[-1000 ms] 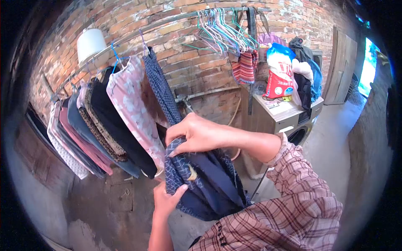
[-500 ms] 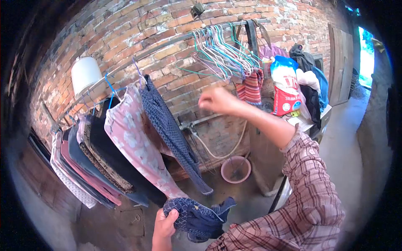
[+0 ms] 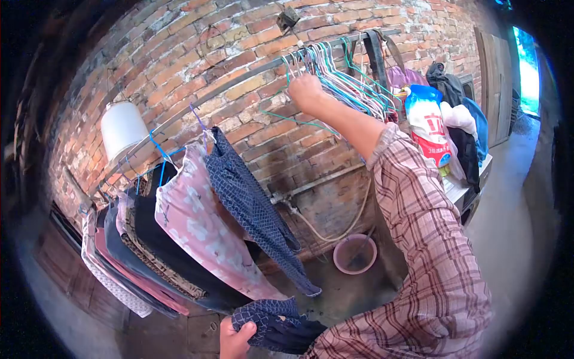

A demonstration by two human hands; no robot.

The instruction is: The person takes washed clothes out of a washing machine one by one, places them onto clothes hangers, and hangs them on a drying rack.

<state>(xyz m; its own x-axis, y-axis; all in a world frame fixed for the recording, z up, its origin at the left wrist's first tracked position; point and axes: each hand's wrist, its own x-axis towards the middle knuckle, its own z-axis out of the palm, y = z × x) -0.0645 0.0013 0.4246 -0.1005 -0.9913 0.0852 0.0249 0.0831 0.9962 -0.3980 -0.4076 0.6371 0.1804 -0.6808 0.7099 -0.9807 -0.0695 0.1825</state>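
At the bottom of the view, my left hand (image 3: 235, 340) is closed around a bunched navy patterned garment (image 3: 272, 317). My right hand (image 3: 306, 94) reaches up to the rail, its fingers closed at the left end of a row of wire clothes hangers (image 3: 341, 84); it grips a hanger there, though the fingertips are partly hidden. Left of that hand, navy patterned trousers (image 3: 254, 203) hang beside a pink floral garment (image 3: 206, 221). A plaid sleeve covers my right arm.
The metal rail (image 3: 239, 87) runs along a brick wall. More clothes hang at left under a white container (image 3: 122, 128). A pink basin (image 3: 354, 254) sits on the floor near a pipe and hose. At right are a red, white and blue bag (image 3: 427, 122) and piled clothes.
My right hand has moved up to the hangers and closed at their left end. My left hand still holds the navy garment. The view has shifted slightly.
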